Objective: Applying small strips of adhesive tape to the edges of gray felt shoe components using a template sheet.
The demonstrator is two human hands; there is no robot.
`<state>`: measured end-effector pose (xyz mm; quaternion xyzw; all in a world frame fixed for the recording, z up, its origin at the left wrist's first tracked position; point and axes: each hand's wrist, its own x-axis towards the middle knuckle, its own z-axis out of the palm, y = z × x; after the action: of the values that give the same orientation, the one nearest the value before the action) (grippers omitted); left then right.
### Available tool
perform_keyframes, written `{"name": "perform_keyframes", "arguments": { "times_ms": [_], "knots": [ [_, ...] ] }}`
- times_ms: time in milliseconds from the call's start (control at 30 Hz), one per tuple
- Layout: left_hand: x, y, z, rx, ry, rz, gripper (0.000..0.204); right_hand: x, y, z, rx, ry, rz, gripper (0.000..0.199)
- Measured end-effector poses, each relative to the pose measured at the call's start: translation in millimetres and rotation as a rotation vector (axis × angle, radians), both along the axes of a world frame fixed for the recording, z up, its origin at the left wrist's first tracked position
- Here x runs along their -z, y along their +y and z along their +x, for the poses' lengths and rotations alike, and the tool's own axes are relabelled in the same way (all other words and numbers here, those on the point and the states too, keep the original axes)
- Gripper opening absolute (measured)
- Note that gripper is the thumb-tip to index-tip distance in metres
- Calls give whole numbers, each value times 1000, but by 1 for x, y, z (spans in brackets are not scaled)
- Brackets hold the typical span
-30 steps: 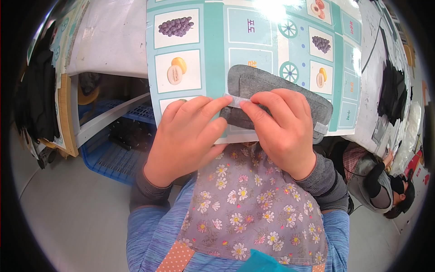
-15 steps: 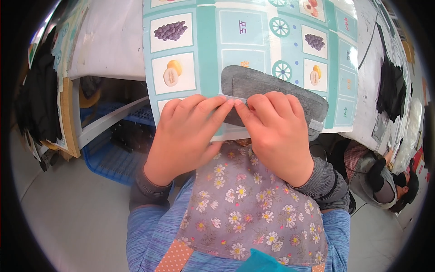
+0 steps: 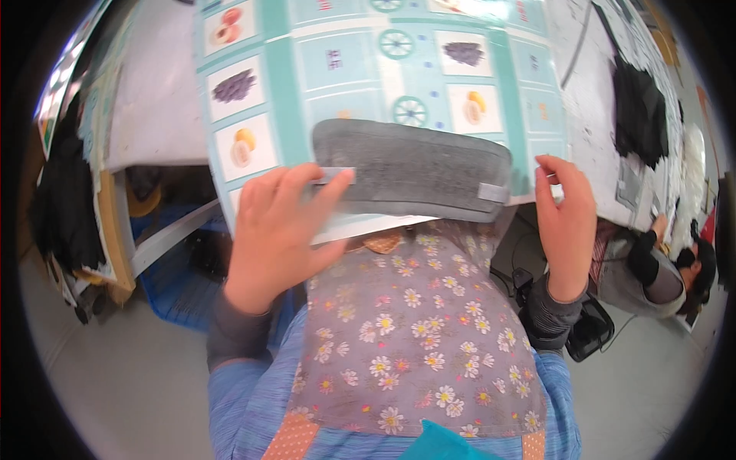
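A grey, padded fabric piece (image 3: 414, 170), long with rounded corners, lies near the front edge of a fruit-printed mat (image 3: 345, 92). On its left part sits a pale strip (image 3: 336, 172), and a small whitish tab (image 3: 491, 192) is at its right end. My left hand (image 3: 280, 222) rests at the left end, index finger over the pale strip and thumb spread away, slightly blurred. Off the piece's right end, my right hand (image 3: 566, 218) hovers by the mat's edge. Its thumb and index tips come together; anything between them is too small to make out.
Black cloth pieces (image 3: 640, 107) lie on the white table at right, and more black material (image 3: 65, 203) hangs at left. Below left is a blue plastic crate (image 3: 172, 287). Another person (image 3: 648, 276) sits at far right. A black object (image 3: 590, 330) is near my right forearm.
My hands, fingertips together over the grey piece before, have moved apart; the right went off to the right. The pale strip now shows on the piece, which lies more level across the mat.
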<state>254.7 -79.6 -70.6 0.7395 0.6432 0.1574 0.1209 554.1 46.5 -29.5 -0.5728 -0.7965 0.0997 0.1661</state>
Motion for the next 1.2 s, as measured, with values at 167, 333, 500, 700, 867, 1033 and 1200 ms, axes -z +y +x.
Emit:
{"name": "perform_keyframes", "arguments": {
  "times_ms": [167, 333, 500, 700, 867, 1033, 1200],
  "knots": [
    [-2, -1, 2, 1, 84, 43, 64, 19, -14, 27, 152, 301, -531, 14],
    [-1, -5, -2, 4, 147, 47, 65, 28, -20, 21, 114, 350, -542, 15],
    [-3, -5, 1, -2, 135, 31, 65, 27, -20, 14, 94, 354, -535, 13],
    [-5, -5, 3, 4, 134, 29, 68, 28, -19, 9, 49, 318, -502, 11],
    [-5, -6, 4, -4, 101, 19, 67, 22, -19, 11, 93, 561, -749, 12],
    [-3, -8, 6, -41, 50, 19, 68, 35, -26, 4, 180, 1088, -805, 36],
    [3, -12, 9, -55, -27, 88, 84, 33, -24, 11, 131, 1271, -710, 35]
  ]
}}
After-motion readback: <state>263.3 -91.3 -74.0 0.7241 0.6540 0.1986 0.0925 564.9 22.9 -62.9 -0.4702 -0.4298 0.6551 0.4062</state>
